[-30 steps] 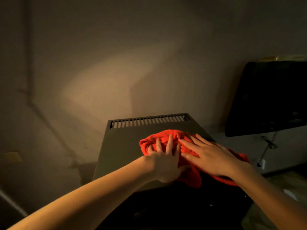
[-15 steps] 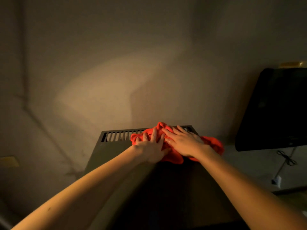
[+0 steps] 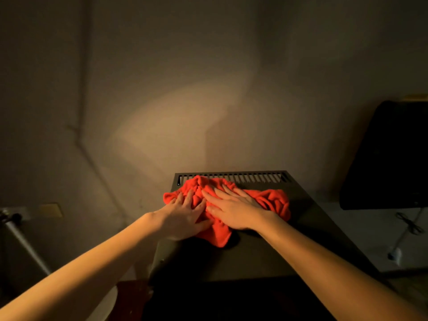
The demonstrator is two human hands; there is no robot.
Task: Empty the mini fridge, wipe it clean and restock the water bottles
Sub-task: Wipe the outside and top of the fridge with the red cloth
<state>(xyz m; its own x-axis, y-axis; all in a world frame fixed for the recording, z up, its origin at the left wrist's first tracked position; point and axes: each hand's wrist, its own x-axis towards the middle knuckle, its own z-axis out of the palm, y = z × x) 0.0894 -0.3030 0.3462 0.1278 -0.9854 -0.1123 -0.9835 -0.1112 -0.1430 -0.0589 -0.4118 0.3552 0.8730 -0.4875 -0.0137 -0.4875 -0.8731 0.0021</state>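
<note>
A crumpled red cloth (image 3: 273, 200) lies on the flat dark top of the mini fridge (image 3: 266, 258), near its back left corner by the slotted vent (image 3: 254, 177). My left hand (image 3: 185, 214) presses flat on the cloth's left part with fingers spread. Beside it, my right hand (image 3: 234, 210) lies flat on the cloth's middle, fingers straight and pointing left and back. The two hands touch at the thumbs. The fridge's door and inside are out of sight, and no water bottles show.
A plain wall stands right behind the fridge. A black screen (image 3: 393, 158) leans at the right, with a cable and plug (image 3: 407, 224) below it. A metal leg (image 3: 25, 246) slants at the far left. The room is dim.
Both hands slid the cloth from the front right of the fridge top to the back by the vent, then leftward toward the back left corner.
</note>
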